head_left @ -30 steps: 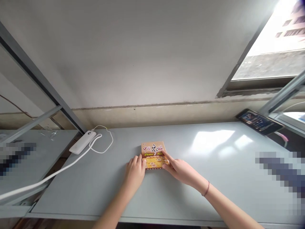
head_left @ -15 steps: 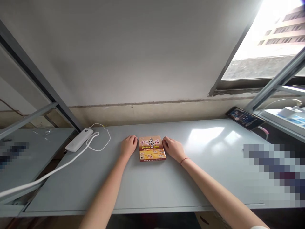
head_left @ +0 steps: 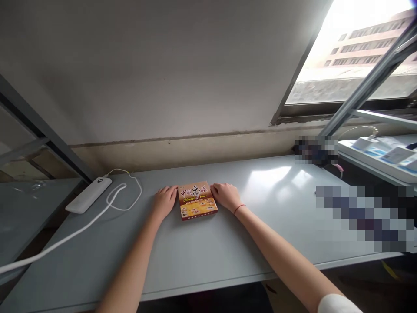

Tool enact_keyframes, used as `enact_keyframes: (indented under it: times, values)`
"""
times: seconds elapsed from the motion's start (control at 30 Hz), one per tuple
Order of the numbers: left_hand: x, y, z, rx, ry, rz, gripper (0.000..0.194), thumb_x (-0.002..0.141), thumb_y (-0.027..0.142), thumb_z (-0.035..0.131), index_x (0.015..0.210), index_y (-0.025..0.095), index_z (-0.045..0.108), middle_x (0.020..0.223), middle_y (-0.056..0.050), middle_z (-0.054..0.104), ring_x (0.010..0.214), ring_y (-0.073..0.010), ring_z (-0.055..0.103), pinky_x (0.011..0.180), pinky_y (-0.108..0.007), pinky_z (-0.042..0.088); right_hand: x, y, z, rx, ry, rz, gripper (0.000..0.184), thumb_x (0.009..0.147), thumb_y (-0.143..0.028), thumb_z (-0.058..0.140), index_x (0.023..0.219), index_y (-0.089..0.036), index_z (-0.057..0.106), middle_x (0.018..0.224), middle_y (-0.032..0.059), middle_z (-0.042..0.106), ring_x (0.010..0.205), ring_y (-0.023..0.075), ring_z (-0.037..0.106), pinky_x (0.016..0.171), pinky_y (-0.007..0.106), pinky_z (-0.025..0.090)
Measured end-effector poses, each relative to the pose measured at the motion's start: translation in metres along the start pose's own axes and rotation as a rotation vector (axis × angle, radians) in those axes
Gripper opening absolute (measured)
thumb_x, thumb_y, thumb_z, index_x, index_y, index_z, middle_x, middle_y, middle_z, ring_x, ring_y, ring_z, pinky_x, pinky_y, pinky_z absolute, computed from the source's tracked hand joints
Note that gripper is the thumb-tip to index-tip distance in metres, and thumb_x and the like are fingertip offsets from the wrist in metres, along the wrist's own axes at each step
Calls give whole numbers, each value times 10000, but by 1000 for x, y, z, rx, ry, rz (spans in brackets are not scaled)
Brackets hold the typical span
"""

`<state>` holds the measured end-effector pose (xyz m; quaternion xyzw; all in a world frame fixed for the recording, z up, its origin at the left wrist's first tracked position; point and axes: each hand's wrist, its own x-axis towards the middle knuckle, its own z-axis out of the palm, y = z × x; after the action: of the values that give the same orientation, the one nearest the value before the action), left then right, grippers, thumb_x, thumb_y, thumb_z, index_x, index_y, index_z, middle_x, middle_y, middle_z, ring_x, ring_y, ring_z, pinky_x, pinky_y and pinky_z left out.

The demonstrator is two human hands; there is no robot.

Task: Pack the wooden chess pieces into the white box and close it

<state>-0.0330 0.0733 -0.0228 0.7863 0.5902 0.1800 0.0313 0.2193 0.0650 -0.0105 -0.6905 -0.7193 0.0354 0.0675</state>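
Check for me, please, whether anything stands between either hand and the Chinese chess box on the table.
Nothing visible does: the left hand and the right hand lie directly at opposite side edges of the Chinese chess box.

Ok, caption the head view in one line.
Left hand and right hand flank a Chinese chess box on a grey desk.

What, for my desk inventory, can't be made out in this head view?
In the head view:
- The object at the back right of the desk: pixelated, so it cannot be identified.
- The patch on the desk's right side: pixelated, so whatever is there is unreadable.
- The small print on the chess box: too small to read.
- The white tray of labelled items: cut off by the right edge.
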Motion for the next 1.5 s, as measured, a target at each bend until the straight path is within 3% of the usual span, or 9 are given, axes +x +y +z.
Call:
enact_keyframes:
  times: [0.13,0.37,0.73,0.87,1.07,1.27,1.5]
  values:
    - [-3,-2,0,-32,-2,20,354,994,289,309,1148,234,623,1062,-39,679,979,-184,605,911,-307,431,-3,5,-3,3,-17,-44,405,966,-370,329,817,-226,677,836,62,719,727,190,650,534,246,288]
    - [-6,2,-2,-14,-12,-10,352,960,403,410,1195,261,630,959,-48,670,916,-203,594,870,-311,430,-9,9,-7,39,-52,-116,389,980,-348,320,779,-218,628,811,42,705,686,165,624,508,254,232]
    - [-8,8,-5,-34,-31,-36,351,944,417,417,1163,265,645,971,-49,677,921,-224,581,849,-334,433,-9,10,-6,103,-52,-124,338,974,-290,348,735,-202,569,768,41,679,644,153,592,517,262,216]
    - [-8,8,-5,-51,-42,-34,349,947,411,408,1174,273,635,978,-42,675,930,-224,583,856,-334,433,-8,9,-4,156,-19,-83,311,993,-282,300,861,-203,570,824,51,685,681,164,597,539,262,238]
    - [-7,8,-8,-114,-23,-39,349,928,404,442,1194,236,594,927,-38,683,917,-226,602,860,-352,440,-11,6,-6,242,5,-79,397,1009,-371,250,867,-228,591,904,28,678,735,149,596,561,243,282]
    - [-7,13,-9,-235,7,-32,216,907,363,467,982,214,605,894,-21,694,802,-171,643,757,-277,486,-16,5,-9,302,8,-104,451,1002,-418,246,788,-224,593,845,27,654,719,145,582,566,235,296]
    - [-7,25,-12,-288,55,2,186,910,296,443,886,210,607,927,-30,659,808,-157,638,775,-272,510,-16,4,-7,405,24,-103,451,980,-426,280,726,-215,587,802,41,642,700,154,557,570,234,299]
